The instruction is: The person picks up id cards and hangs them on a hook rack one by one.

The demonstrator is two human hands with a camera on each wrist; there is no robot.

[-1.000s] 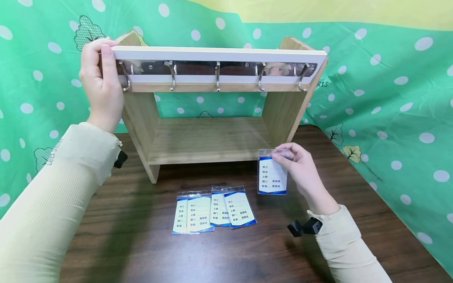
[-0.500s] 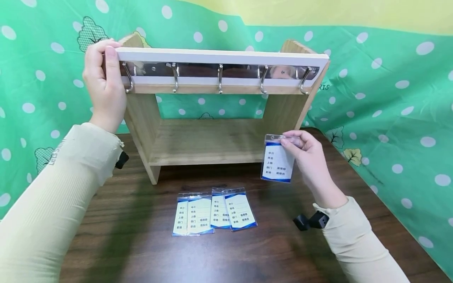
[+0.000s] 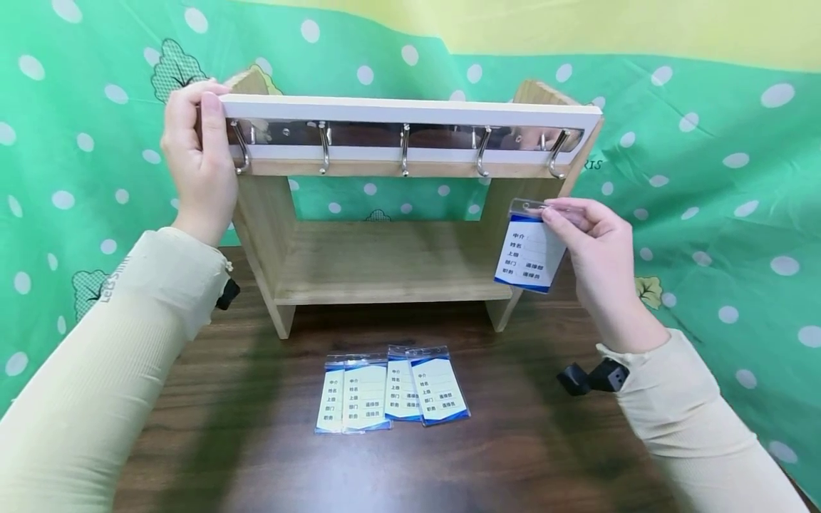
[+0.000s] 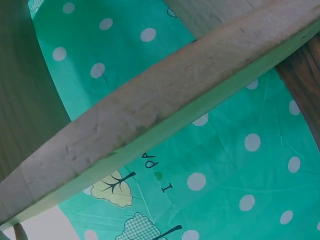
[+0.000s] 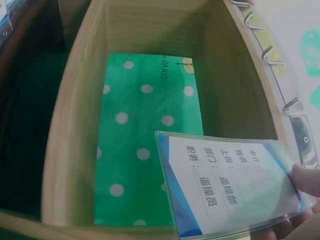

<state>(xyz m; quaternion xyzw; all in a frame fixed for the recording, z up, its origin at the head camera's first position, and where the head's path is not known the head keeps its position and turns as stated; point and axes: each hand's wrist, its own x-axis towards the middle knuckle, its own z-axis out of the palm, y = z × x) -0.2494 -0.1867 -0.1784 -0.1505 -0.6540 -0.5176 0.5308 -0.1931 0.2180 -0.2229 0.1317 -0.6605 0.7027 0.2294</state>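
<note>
My right hand pinches the top corner of a clear-sleeved name badge with blue trim. The badge hangs slightly tilted in front of the rack's right side panel, below the rightmost metal hook. In the right wrist view, thumb and fingers grip the sleeve of this badge by its slotted end. My left hand holds the left end of the white hook rail on the wooden rack, thumb on its front. The left wrist view shows mostly a wooden panel edge.
Several similar badges lie overlapping on the dark wooden table in front of the rack. Several hooks line the rail's shiny metal strip. A green dotted cloth hangs behind and to the right.
My right hand has raised the badge from near the tabletop, up and to the right, toward the rightmost hook. My left hand stays on the rail; the head view has shifted slightly.
</note>
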